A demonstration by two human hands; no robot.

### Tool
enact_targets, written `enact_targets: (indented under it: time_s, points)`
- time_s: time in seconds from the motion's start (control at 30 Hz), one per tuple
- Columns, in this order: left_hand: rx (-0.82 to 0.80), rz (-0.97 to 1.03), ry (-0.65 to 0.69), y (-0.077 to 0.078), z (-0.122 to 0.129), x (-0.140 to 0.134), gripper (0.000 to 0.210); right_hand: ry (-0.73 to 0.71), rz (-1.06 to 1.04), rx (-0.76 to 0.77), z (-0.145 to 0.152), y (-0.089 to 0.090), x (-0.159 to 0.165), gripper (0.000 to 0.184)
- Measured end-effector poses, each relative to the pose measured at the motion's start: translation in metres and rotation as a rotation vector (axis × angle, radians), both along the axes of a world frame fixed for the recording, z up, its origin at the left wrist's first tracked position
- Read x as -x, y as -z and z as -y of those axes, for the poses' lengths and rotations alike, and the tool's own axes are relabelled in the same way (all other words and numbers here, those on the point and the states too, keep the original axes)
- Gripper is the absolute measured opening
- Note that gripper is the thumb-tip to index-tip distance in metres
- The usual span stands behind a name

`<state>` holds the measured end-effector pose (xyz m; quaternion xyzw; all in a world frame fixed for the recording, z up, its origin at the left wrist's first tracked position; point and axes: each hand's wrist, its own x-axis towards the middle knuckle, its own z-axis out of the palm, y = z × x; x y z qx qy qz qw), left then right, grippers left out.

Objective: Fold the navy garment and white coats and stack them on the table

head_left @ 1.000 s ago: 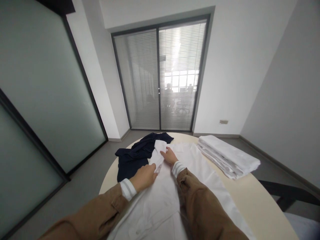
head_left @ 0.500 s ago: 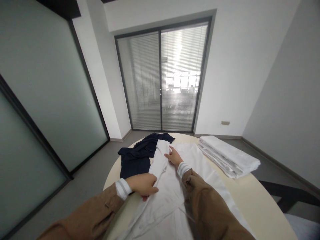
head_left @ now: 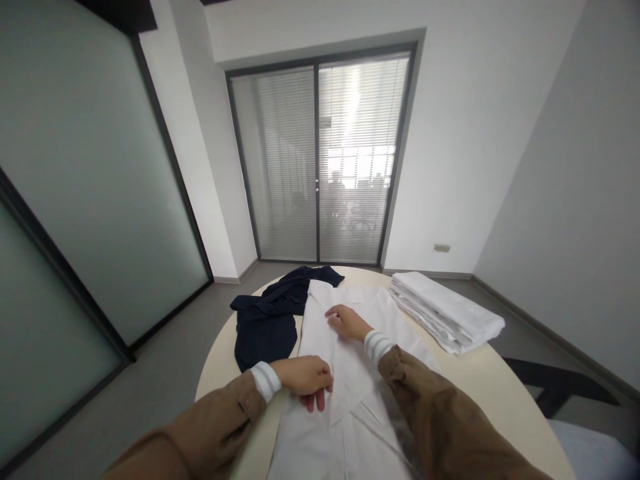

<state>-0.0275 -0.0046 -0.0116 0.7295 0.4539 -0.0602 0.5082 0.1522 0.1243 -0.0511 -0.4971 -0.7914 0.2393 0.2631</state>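
Observation:
A white shirt (head_left: 370, 373) lies lengthwise on the round table, one long side folded inward in a strip. My left hand (head_left: 306, 379) is closed at the inner edge of that strip, its fingers curled against the cloth. Farther up the shirt, my right hand (head_left: 349, 323) rests over the same edge with its fingers loosely stretched toward the left. A crumpled dark navy garment (head_left: 265, 333) lies just left of the shirt, partly beneath its edge.
A stack of folded white cloth (head_left: 445, 310) sits on the right of the cream table (head_left: 480, 393). Dark furniture legs (head_left: 555, 383) stand beyond the table's right edge. Behind are glazed doors with blinds (head_left: 320, 167), and a frosted panel (head_left: 95, 167) is at left.
The shirt's left side has been brought inward and now lies flatter. My left hand has moved right with it. My right hand has loosened from its pinch and come slightly nearer.

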Motion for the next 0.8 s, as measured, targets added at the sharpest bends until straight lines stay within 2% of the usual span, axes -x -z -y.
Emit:
enact_targets:
  time_s: [0.07,0.17,0.23,0.3,0.37,0.47,0.53,0.63,0.7,0.8]
  points:
    - [-0.213,0.048,0.016,-0.002,-0.009,0.008,0.022,0.006,0.075,-0.041,0.015,-0.003,-0.002,0.027]
    - [-0.675,0.052,0.002,-0.002,-0.02,0.018,0.021,0.114,0.181,-0.049,0.035,-0.005,-0.001,0.045]
    - [-0.814,0.074,0.032,0.004,-0.024,0.021,0.026,0.123,0.179,0.005,0.042,-0.003,0.002,0.049]
    - [-0.828,0.1,0.055,0.016,-0.026,0.022,0.03,0.104,0.135,0.043,0.044,0.001,0.004,0.045]
    - [-0.844,0.12,0.003,0.029,-0.028,0.022,0.028,0.103,0.083,0.047,0.043,0.005,0.005,0.041]
    - [-0.905,0.134,-0.22,0.047,-0.037,0.023,0.028,0.101,0.074,0.053,0.041,0.006,0.003,0.036]
    - [-0.887,0.126,-0.41,0.053,-0.049,0.026,0.03,0.135,0.132,0.029,0.037,0.001,-0.006,0.037]
    - [-0.742,0.166,-0.601,0.051,-0.07,0.032,0.032,0.321,0.279,-0.072,0.027,-0.006,-0.035,0.041]
    - [-0.668,0.201,-0.64,0.045,-0.083,0.036,0.035,0.502,0.367,-0.094,0.017,-0.009,-0.065,0.046]
    - [-0.636,0.204,-0.63,0.038,-0.097,0.039,0.037,0.716,0.404,0.009,0.005,-0.004,-0.113,0.055]
